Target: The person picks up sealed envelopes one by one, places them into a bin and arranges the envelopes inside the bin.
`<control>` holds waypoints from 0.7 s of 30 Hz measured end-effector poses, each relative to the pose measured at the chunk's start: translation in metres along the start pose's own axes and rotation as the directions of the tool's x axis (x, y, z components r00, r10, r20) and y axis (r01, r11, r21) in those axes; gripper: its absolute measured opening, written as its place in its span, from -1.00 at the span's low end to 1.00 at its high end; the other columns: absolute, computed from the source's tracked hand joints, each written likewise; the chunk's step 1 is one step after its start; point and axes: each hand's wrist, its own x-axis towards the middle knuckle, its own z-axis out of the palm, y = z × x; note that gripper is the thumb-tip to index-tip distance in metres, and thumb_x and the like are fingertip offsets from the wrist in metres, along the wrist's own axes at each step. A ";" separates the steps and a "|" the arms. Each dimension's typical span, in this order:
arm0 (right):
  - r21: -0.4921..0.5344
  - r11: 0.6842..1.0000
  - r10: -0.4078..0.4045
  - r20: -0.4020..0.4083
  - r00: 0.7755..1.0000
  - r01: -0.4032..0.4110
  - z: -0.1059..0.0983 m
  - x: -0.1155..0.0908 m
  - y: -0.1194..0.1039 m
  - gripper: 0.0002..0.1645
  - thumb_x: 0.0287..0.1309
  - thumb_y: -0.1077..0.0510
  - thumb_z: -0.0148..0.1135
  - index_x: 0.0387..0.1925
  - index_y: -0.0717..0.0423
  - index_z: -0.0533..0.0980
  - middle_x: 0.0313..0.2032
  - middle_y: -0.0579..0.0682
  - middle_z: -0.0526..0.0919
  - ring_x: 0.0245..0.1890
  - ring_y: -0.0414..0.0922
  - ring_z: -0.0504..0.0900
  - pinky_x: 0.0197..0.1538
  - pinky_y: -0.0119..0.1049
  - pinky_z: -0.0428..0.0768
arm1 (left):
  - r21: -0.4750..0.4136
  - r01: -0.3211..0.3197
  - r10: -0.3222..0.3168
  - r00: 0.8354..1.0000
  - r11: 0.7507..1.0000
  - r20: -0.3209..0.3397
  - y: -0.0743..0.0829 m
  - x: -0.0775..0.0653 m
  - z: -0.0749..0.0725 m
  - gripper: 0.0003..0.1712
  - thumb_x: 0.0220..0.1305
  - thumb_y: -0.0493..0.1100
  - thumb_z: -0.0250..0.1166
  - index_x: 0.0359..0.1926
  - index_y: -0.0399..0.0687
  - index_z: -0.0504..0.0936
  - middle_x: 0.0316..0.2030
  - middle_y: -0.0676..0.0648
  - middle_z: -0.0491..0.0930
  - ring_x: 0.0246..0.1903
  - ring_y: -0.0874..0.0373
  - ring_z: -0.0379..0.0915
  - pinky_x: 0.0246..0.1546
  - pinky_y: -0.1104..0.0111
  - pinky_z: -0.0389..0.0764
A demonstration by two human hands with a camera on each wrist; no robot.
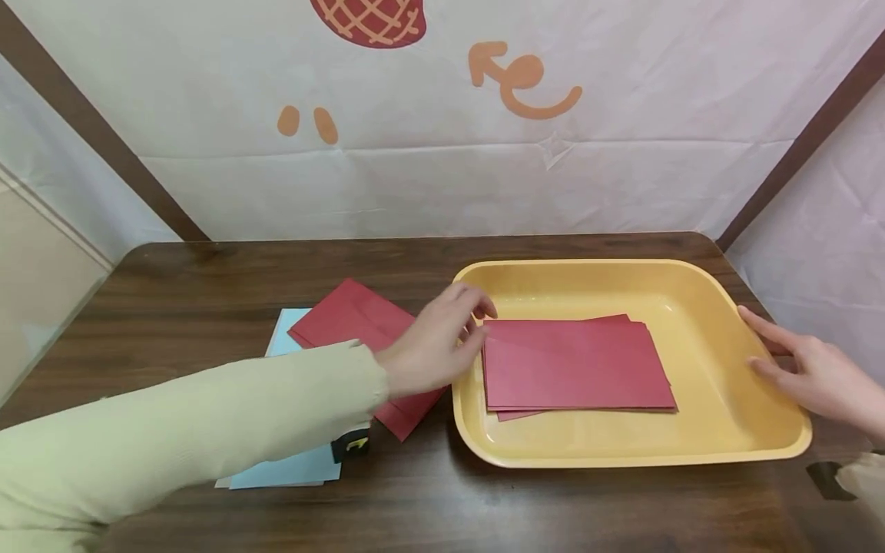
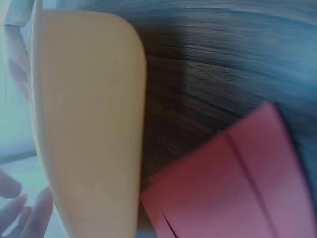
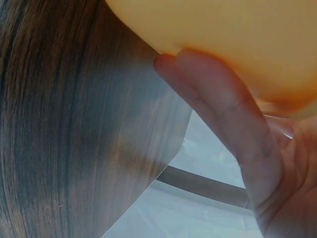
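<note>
A yellow tray (image 1: 712,369) stands on the right half of the table, with a stack of red envelopes (image 1: 574,365) inside. At the tray's right side, my right hand (image 1: 816,369) grips the rim, thumb on top and fingers against the outer wall (image 3: 213,89). My left hand (image 1: 439,334) hovers over the tray's left rim, fingertips close to the stack's left edge. Its fingers are loosely bent, with nothing between them. Under the left forearm lie more red envelopes (image 1: 362,311), which overlap light blue sheets (image 1: 290,470); the forearm partly hides both.
A small black object with a yellow mark (image 1: 351,445) sits by the blue sheets, partly covered by the sleeve. The dark wooden table (image 1: 415,511) meets a white printed cloth (image 1: 429,192) at its back edge.
</note>
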 end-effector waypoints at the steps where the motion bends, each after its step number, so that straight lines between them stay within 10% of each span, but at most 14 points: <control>1: 0.009 1.000 0.001 -0.001 1.000 -0.001 0.000 0.000 0.000 -0.20 0.17 0.23 0.15 0.37 0.19 0.02 -0.15 0.57 0.51 -0.49 -0.66 0.43 -0.55 -0.57 0.45 | -0.009 -0.010 0.010 0.999 1.000 -0.037 -0.003 -0.004 -0.003 -0.81 0.22 -0.32 0.09 -0.12 -0.19 0.46 -0.20 -0.10 0.42 -0.31 0.20 0.41 -0.25 0.39 0.51; 13: 0.006 1.000 0.015 0.018 1.000 -0.016 -0.002 0.001 -0.004 -0.22 0.18 0.23 0.14 0.36 0.24 0.03 -0.16 0.56 0.52 -0.48 -0.67 0.40 -0.54 -0.55 0.47 | 0.109 0.145 -0.134 0.986 0.983 -0.100 -0.057 -0.054 -0.020 -0.72 0.14 -0.17 0.26 -0.11 -0.11 0.49 -0.15 -0.06 0.40 -0.18 0.11 0.41 -0.28 0.35 0.48; 21: 0.010 1.000 -0.003 -0.002 1.000 0.003 -0.002 -0.001 -0.006 -0.20 0.17 0.25 0.14 0.37 0.21 0.02 -0.18 0.56 0.53 -0.47 -0.68 0.40 -0.53 -0.60 0.45 | 0.320 0.054 -0.045 0.998 0.946 -0.037 -0.079 -0.071 -0.029 -0.45 0.03 0.07 0.35 0.00 -0.08 0.49 0.00 -0.03 0.37 -0.05 0.11 0.34 -0.12 0.25 0.50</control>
